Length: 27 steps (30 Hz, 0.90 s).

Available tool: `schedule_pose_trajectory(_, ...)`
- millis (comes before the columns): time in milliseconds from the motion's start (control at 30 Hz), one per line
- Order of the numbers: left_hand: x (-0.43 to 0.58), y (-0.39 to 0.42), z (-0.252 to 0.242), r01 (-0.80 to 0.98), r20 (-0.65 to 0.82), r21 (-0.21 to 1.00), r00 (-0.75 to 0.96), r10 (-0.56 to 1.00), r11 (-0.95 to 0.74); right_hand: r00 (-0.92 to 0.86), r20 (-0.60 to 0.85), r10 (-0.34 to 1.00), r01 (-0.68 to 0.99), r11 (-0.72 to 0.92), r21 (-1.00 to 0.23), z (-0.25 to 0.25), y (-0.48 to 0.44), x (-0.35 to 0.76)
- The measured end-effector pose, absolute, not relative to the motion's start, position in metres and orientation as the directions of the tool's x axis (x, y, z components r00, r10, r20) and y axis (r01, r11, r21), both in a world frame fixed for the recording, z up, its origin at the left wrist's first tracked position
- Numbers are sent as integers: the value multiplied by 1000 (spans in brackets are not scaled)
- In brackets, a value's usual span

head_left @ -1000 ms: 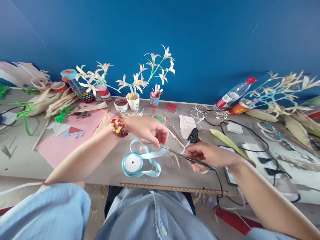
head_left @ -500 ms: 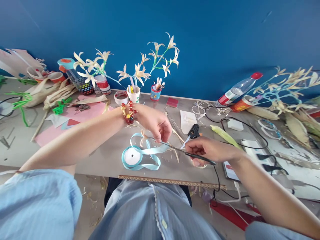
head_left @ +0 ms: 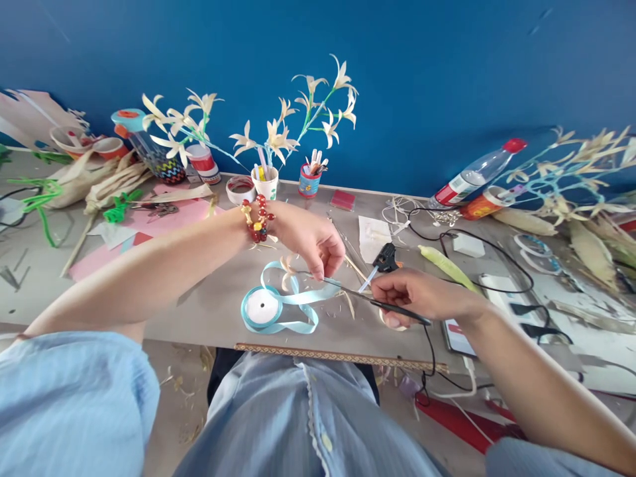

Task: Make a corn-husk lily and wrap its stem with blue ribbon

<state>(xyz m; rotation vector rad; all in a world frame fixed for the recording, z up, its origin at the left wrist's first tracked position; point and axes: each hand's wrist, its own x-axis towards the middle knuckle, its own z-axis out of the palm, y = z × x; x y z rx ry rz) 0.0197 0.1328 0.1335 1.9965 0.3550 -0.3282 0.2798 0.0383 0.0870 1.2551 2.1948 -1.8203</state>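
My left hand (head_left: 318,246), with a bead bracelet at the wrist, pinches a thin stem with a small pale flower (head_left: 287,273) on its far-left end. Light-blue ribbon (head_left: 314,296) meets the stem just under these fingertips and runs back to a ribbon spool (head_left: 262,307) lying on the table. My right hand (head_left: 403,295) is closed around a slender black-handled tool (head_left: 400,310). The tool's narrow grey front points left toward the pinched spot; whether it is a pair of scissors seen edge-on I cannot tell.
Behind my right hand lie a black glue gun (head_left: 385,257) and a pale green husk (head_left: 447,267). Cups with pale flowers, including a white cup (head_left: 265,183), line the wall. A bottle (head_left: 477,175) leans at right. Cables and a power strip (head_left: 517,299) lie at right.
My left hand has shifted slightly right and its fingers sit closer on the stem. The right hand and its tool have barely moved. The view has shifted slightly.
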Motion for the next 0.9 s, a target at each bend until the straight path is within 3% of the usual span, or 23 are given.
schedule_pose_trajectory(433, 21, 131, 136, 364, -365, 833, 928, 82, -417, -696, -537, 478, 544, -138, -828, 86, 41, 281)
schedule_pose_trajectory(733, 21, 131, 137, 366, -368, 839, 927, 75, -403, -698, -518, 495, 538, -115, -835, 84, 39, 283)
schedule_pose_trajectory(900, 20, 130, 140, 375, -393, 839, 919, 37, -395, -741, -453, 496, 519, -6, -855, 85, 41, 283)
